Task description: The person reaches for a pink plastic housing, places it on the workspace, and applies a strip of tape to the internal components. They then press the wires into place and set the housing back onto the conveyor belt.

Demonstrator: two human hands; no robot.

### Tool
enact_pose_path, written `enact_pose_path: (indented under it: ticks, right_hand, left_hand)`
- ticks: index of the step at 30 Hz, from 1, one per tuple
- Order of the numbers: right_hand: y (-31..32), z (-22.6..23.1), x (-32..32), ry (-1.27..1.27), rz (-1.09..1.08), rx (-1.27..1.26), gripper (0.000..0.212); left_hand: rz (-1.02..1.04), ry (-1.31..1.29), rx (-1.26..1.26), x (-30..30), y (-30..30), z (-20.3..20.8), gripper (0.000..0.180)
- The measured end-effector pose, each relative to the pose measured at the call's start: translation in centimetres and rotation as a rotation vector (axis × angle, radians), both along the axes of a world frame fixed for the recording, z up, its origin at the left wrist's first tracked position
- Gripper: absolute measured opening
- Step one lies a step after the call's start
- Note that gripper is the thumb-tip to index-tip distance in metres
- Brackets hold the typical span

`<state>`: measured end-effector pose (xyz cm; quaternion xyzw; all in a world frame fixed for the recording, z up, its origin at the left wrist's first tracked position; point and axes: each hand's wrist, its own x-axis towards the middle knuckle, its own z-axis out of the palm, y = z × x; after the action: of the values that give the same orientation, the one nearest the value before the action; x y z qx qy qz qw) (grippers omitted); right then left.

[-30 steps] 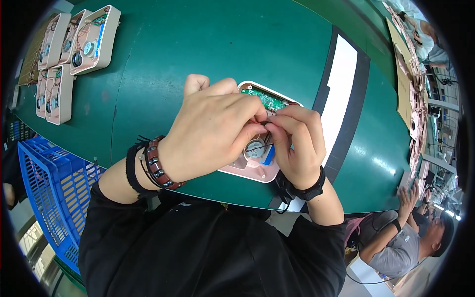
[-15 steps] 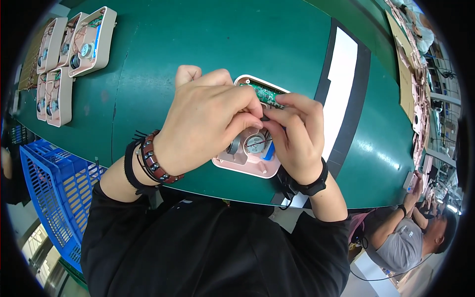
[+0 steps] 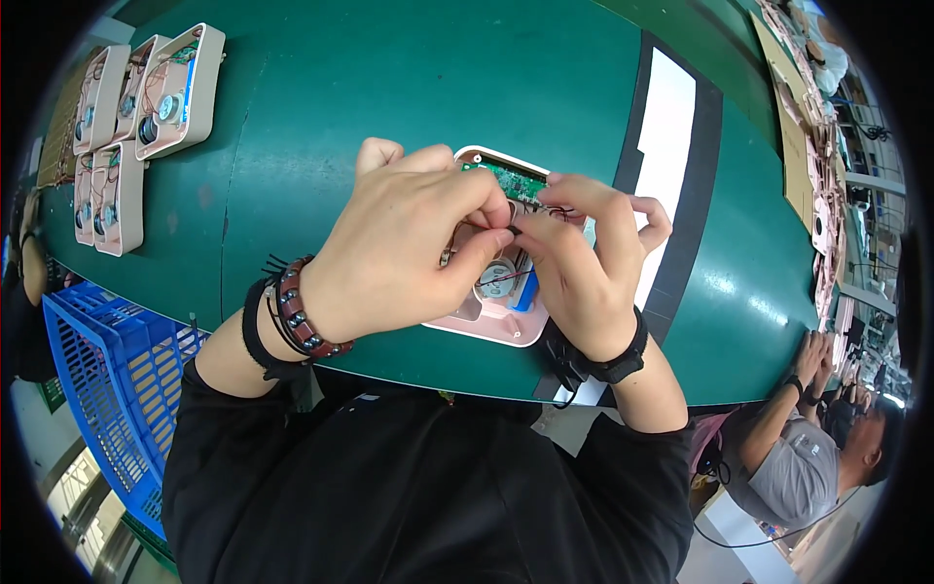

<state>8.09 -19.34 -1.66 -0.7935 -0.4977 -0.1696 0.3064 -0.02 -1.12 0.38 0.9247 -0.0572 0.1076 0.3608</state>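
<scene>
Pinching one dark part (image 3: 514,231), left hand (image 3: 389,238) and right hand (image 3: 589,261) meet above the case (image 3: 501,327), between board (image 3: 516,182) and speaker (image 3: 497,281), both equally near

Green tabletop (image 3: 341,83) before me, glossy toward right; thin dark seam (image 3: 224,219) crossing left part, near to far. Close to my near edge: pale pink open housing (image 3: 498,327), open side up. Far left: five similar housings (image 3: 200,105), clustered close. Beside them, farther left: brown cardboard-like piece (image 3: 60,127). On my right: long white strip (image 3: 664,127), black borders (image 3: 696,195).
</scene>
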Motion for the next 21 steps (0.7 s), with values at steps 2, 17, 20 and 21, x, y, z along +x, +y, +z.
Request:
enact_pose_path:
  ticks: [2,17,20,21]
  right_hand:
    - [-0.3,0.2,-0.2,-0.025,0.014,-0.025,0.022]
    - [-0.1,-1.0,-0.2,0.082,0.061,0.004,0.017]
    - [0.1,-0.8,-0.4,0.069,0.040,-0.015,0.016]
    - [0.2,-0.7,-0.4,0.052,0.023,-0.032,0.016]
  left_hand:
    - [-0.006,0.007,0.016,-0.2,-0.2,0.2,0.015]
    - [0.002,-0.124,0.203,-0.4,-0.7,-0.1,0.015]
    - [-0.003,-0.143,0.239,-0.4,-0.7,0.0,0.014]
    - [-0.012,-0.142,0.252,-0.3,-0.7,0.0,0.014]
